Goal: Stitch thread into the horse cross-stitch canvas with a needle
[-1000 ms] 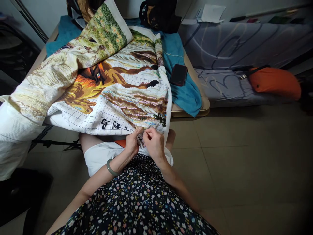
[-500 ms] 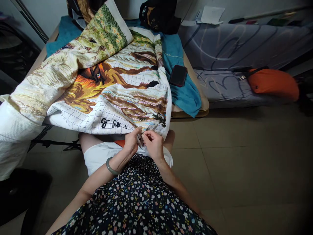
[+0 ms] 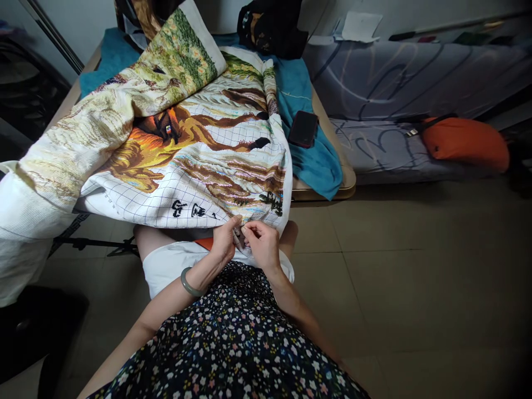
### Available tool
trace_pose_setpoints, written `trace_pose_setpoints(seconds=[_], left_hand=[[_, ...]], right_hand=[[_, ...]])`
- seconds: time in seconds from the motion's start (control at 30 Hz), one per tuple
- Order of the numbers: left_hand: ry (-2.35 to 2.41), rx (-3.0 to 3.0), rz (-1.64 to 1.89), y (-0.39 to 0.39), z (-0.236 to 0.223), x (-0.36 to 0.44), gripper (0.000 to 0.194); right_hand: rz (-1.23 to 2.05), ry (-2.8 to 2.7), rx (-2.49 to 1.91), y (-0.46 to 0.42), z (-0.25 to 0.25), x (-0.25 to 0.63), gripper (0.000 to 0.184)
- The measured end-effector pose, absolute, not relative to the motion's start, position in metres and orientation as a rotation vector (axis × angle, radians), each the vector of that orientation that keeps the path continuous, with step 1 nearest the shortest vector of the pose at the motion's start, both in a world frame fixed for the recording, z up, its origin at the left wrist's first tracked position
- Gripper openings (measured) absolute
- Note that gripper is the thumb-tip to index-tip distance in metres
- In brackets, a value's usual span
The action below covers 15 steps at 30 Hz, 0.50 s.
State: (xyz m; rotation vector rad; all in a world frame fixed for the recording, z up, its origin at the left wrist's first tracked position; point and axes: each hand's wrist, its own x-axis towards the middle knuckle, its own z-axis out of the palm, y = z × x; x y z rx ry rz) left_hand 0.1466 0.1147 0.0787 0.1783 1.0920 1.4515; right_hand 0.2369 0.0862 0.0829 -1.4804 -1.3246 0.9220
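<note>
A large cross-stitch cloth (image 3: 208, 160) with a blue grid, black characters and brown and orange stitching drapes over the table towards my lap. Its left part is folded over in a thick roll. My left hand (image 3: 224, 239) grips the cloth's near edge, thumb on top and the other fingers underneath. Just right of it, my right hand (image 3: 265, 244) is closed in a pinch at the same edge. Whatever sits between those fingertips is too small to make out.
Beneath the cloth, a teal cloth (image 3: 320, 172) covers the table, and a dark phone (image 3: 303, 128) lies on it. A grey patterned sofa (image 3: 374, 144) stands to the right, with an orange bag (image 3: 467, 145) on it. Black clothing (image 3: 272, 27) is heaped at the back.
My right hand has shifted very slightly to the right at the cloth's edge. The left hand and the cloth stay almost the same.
</note>
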Motion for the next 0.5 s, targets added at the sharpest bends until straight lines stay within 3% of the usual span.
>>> trace_pose_setpoints(seconds=[0.23,0.5], left_hand=[[1.093,0.166,1.404,0.1149,0.0796,0.1459,0.033],[1.077,0.177,1.433,0.113,0.0813,0.1466,0.04]], right_hand=[[0.701,-1.516,-1.454,0.0874,0.0889,0.2407,0.015],[1.044,-1.24,-1.48,0.0889,0.0877,0.2386,0.016]])
